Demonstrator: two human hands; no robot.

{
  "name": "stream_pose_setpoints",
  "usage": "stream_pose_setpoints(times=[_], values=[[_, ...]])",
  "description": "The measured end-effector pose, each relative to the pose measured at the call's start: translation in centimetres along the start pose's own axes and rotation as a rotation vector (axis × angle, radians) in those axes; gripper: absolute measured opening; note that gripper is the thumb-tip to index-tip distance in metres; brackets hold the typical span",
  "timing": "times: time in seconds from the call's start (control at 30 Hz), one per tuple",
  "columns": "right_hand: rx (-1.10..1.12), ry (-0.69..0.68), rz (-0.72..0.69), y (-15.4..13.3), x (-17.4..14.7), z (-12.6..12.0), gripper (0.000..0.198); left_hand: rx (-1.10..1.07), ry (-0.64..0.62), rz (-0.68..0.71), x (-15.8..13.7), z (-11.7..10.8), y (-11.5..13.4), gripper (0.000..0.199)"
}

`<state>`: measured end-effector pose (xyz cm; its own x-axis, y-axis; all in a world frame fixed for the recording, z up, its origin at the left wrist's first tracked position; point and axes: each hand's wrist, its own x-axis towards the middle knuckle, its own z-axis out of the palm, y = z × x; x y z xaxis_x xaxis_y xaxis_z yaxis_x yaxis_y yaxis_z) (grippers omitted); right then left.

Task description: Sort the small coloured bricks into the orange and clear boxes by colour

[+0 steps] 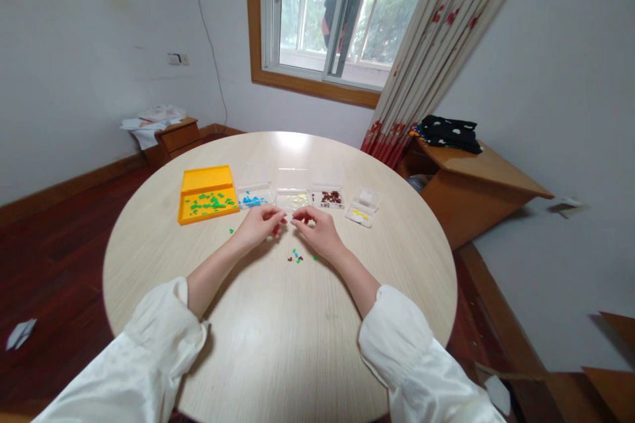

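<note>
Apparently pinching, on what unclear, with left hand (258,227) and, closer to loose pieces (296,254) toward bench's (288,344) near edge, right hand (320,231).

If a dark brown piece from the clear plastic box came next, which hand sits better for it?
Probably the right hand: the clear plastic box of small dark brown pieces is just beyond it, while the left hand is farther away.

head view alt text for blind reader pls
A left hand and right hand nearly meet over a round table, by loose coloured pieces; beyond sit an open yellow case of green pieces and four clear cases.
</note>
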<state>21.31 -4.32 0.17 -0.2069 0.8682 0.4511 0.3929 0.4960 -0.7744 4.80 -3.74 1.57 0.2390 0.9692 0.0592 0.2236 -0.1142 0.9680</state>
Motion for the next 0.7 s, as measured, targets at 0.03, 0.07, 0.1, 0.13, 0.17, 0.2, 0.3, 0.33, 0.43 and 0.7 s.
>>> stream_pose_setpoints(times=[0.03, 0.07, 0.1, 0.13, 0.17, 0.2, 0.3, 0.33, 0.43, 0.7], values=[[0.006, -0.021, -0.01, -0.2, -0.1, 0.0, 0.006, -0.039, -0.034, -0.015, -0.1, 0.1, 0.1, 0.03], [0.01, -0.043, -0.017, -0.4, -0.2, 0.0, 0.005, -0.067, -0.06, -0.023, -0.2, 0.2, 0.1, 0.031], [0.011, -0.063, -0.021, -0.6, -0.3, 0.0, 0.004, -0.082, -0.082, -0.024, -0.2, 0.2, 0.2, 0.031], [0.01, -0.076, -0.023, -0.7, -0.3, 0.0, 0.003, -0.09, -0.102, -0.024, -0.3, 0.2, 0.1, 0.03], [0.005, -0.084, -0.022, -0.8, -0.3, 0.0, 0.003, -0.095, -0.118, -0.025, -0.3, 0.2, 0.1, 0.029], [-0.003, -0.088, -0.017, -0.9, -0.3, 0.0, 0.004, -0.098, -0.128, -0.026, -0.3, 0.2, 0.0, 0.028], [-0.037, -0.097, 0.002, -1.0, -0.3, 0.0, 0.009, -0.095, -0.147, -0.027, -0.4, 0.2, -0.2, 0.024], [-0.047, -0.099, 0.003, -1.0, -0.2, -0.1, 0.009, -0.085, -0.146, -0.021, -0.3, 0.2, -0.3, 0.023], [-0.049, -0.138, 0.01, -1.0, -0.1, -0.8, 0.01, -0.029, -0.065, 0.008, 0.1, -0.1, -0.5, 0.019], [-0.014, -0.602, 0.286, -1.1, -0.7, -3.1, 0.023, 0.523, 0.531, 0.24, 1.7, -3.4, -2.1, 0.012]])
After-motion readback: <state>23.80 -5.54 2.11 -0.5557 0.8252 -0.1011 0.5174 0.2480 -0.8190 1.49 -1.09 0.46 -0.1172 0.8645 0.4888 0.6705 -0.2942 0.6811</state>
